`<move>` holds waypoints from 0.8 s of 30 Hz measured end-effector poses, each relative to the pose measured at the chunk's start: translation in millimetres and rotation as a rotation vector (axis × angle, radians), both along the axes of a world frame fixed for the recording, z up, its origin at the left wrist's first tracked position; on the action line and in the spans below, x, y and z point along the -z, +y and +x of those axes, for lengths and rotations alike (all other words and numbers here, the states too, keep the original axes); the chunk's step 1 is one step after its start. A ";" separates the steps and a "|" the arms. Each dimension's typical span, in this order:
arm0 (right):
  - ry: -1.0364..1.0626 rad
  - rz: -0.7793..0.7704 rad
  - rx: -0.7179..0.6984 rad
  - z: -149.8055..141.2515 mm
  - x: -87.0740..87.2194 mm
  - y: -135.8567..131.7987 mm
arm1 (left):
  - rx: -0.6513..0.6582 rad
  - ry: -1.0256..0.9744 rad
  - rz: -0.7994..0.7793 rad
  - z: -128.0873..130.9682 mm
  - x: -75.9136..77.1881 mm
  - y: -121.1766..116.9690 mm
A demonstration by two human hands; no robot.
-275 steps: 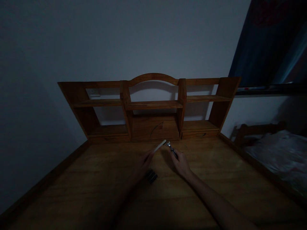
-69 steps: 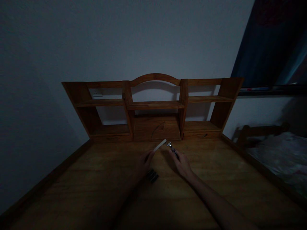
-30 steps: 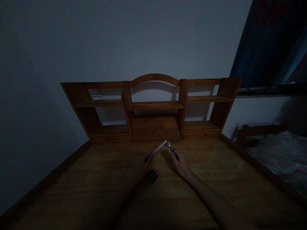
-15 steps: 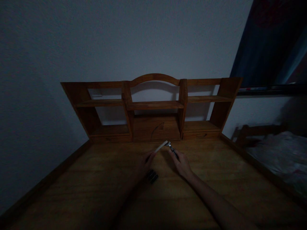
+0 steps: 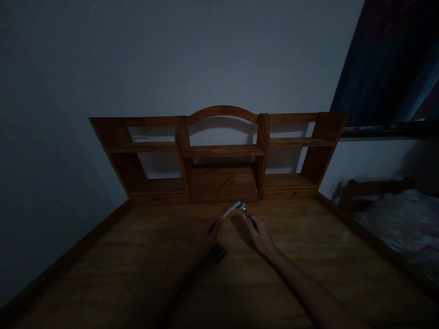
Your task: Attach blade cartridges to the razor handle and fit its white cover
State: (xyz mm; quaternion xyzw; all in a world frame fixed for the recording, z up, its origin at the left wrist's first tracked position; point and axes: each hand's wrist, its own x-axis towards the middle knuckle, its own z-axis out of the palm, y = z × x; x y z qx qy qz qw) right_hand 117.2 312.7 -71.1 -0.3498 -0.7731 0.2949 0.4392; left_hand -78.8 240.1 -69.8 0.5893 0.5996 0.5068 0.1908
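Wooden desk (image 5: pixel 308 228) (dim) beneath pale stick (image 5: pixel 231 209)

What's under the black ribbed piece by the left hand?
The black ribbed piece appears to rest on the wooden desktop, visible beside it; the surface directly beneath is covered.

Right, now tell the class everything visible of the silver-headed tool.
The silver-headed tool looks like a razor: a shiny, metallic-looking head on a slim handle with dark and silvery parts. The right hand grips the handle; the head points forward and leftward, over the wooden desk. The head is by the pale stick's tip; whether they touch is unclear.
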 end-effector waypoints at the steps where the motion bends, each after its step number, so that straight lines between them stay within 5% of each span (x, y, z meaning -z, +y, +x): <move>1: 0.006 0.001 0.002 -0.1 0.4 0.0 | -0.003 -0.002 0.002 0.0 -0.4 0.3; 24: 0.067 -0.032 -0.048 1.7 7.1 3.8 | 0.018 0.040 0.015 -2.4 0.7 -0.8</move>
